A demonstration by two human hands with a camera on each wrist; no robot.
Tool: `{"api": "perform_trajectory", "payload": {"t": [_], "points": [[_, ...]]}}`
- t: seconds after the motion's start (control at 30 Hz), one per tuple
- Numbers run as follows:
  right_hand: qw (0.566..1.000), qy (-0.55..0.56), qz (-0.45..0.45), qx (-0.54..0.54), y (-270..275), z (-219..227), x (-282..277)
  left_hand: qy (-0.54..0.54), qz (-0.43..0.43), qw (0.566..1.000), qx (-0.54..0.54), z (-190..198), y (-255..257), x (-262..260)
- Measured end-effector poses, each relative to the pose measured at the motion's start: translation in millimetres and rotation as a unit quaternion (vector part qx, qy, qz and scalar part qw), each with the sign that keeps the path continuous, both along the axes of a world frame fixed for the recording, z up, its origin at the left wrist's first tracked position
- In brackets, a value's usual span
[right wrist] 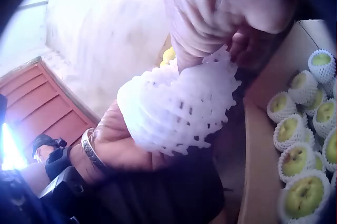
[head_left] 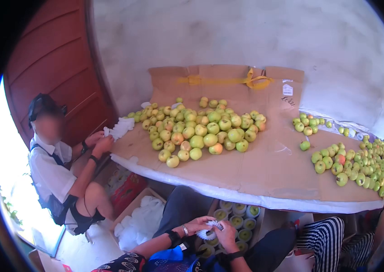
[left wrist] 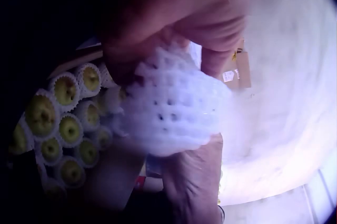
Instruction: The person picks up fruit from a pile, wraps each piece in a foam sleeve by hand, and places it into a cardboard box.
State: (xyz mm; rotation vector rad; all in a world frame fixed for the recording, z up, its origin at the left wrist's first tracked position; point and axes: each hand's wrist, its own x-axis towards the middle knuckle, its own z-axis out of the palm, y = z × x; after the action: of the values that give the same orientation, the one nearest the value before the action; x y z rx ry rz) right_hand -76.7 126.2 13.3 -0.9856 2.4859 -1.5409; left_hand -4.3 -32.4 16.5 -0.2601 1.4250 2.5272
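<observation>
- White foam mesh fruit sleeve (head_left: 208, 230), swollen as if around a fruit, sits between both hands, above the open box of sleeved green apples (head_left: 239, 222), presumably so it can drop straight in.
- Left hand (head_left: 199, 225) cups the sleeve; right hand (head_left: 226, 235) pinches its frilled edge.
- Cardboard-covered table (head_left: 269, 167) beyond the box carries loose green apples (head_left: 198, 127) within reach.
- Seated person (head_left: 60, 167) left of the box handles more white sleeves (head_left: 120, 128).
</observation>
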Motion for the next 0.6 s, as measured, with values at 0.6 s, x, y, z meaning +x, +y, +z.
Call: {"api": "perform_trajectory", "payload": {"t": [0.6], "points": [[0.940,-0.330,0.052,-0.068,-6,-20,-2,0.014,0.148,0.986,-0.081,-30,-8,-4]]}}
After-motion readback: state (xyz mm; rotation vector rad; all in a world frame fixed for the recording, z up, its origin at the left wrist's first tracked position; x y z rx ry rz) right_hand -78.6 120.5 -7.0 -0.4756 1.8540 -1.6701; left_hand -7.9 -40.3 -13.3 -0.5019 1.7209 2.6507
